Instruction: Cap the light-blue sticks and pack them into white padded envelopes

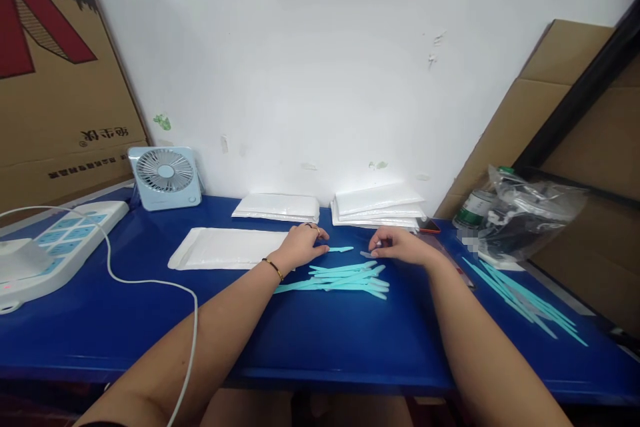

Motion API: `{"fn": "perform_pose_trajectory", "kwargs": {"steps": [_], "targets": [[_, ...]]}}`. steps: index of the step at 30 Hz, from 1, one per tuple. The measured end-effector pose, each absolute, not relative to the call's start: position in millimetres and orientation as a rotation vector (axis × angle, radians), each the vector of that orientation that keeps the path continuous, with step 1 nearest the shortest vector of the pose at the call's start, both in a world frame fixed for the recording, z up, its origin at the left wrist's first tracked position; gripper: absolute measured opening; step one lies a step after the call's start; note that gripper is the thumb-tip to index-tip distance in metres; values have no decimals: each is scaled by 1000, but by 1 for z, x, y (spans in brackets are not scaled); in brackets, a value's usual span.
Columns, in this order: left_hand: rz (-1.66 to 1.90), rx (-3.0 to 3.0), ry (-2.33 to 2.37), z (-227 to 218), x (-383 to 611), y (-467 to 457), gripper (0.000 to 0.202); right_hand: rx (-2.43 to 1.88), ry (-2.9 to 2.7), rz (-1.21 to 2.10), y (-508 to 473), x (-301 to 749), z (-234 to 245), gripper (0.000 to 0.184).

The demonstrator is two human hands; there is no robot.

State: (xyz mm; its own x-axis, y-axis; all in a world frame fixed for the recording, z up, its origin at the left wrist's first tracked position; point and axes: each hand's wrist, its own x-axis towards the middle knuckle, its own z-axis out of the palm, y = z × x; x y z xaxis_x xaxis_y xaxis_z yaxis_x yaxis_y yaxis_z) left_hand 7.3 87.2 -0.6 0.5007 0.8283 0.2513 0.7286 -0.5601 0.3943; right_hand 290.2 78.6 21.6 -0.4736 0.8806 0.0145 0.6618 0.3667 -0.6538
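My left hand (303, 245) is closed on a turquoise eyebrow razor (341, 249), whose blade end points right. Across a small gap, my right hand (395, 245) pinches a small translucent cap (367, 254) between thumb and fingers. Just below both hands lies a loose pile of turquoise eyebrow razors (340, 278), several with translucent covers on their right ends. A white padded envelope (225, 248) lies flat at the left, its right end partly behind my left hand.
White envelopes form two stacks, one left (275, 205) and one right (375, 203), along the wall. More razors (525, 297) lie at right by a plastic bag (520, 220). A blue fan (165, 177), power strip (65, 247) and white cable (150, 282) occupy the left.
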Motion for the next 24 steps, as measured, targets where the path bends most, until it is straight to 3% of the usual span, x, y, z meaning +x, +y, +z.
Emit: {"fn": "perform_pose_trajectory", "kwargs": {"steps": [10, 18, 24], "targets": [[521, 2544, 1083, 13, 19, 63, 42, -1323, -2371, 854, 74, 281, 21, 23], [492, 2584, 1294, 9, 11, 78, 25, -1360, -2300, 705, 79, 289, 23, 22], [566, 2566, 1309, 7, 8, 79, 21, -1447, -2364, 884, 75, 304, 30, 34]]}}
